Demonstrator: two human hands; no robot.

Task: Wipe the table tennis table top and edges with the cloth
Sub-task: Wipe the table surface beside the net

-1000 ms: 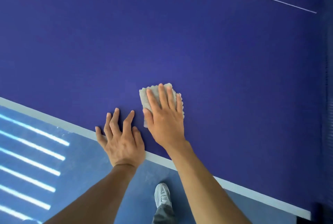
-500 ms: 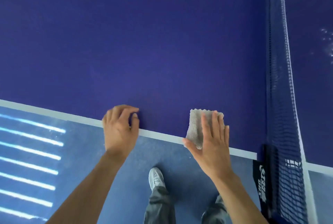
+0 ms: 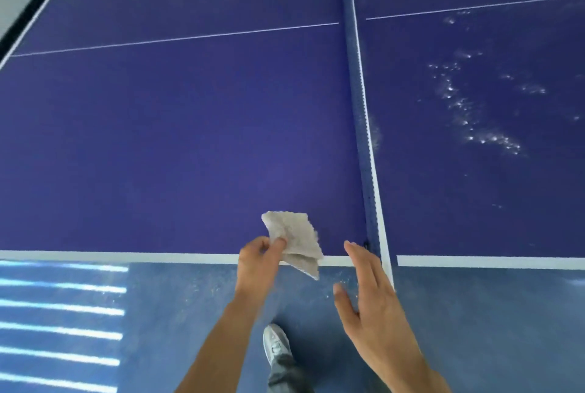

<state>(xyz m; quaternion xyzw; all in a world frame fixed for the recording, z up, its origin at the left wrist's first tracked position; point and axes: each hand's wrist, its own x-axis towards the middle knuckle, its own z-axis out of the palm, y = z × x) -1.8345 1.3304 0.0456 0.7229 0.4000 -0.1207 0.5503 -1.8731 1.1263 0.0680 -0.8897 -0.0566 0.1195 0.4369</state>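
Head cam: folded grey cloth [image 3: 296, 239] sits over the table [image 3: 190, 139] near edge line, just left of the net [image 3: 361, 107], pinched at one corner by left hand [image 3: 258, 263] thumb and fingers; right hand [image 3: 370, 301] empty, fingers straight, beside the net end; white specks [image 3: 474, 120] on right half; shoe [image 3: 276, 345] on floor [image 3: 474, 329] below

We look down on the blue desk [image 3: 174, 139], its near edge marked by a white band. Our left hand [image 3: 258, 261] pinches a folded grey cloth [image 3: 296, 240] between thumb and fingers [image 3: 253, 244] at that near edge. The cloth overlaps the band, and we cannot tell if it touches the desk. Our right hand [image 3: 370, 301] is spread, holds nothing, and sits just beside the near end of the net [image 3: 361, 107]. Past the net, pale specks [image 3: 468, 107] dot the desk's right half. A grey shoe [image 3: 276, 343] stands on the floor [image 3: 474, 329] below the hands.
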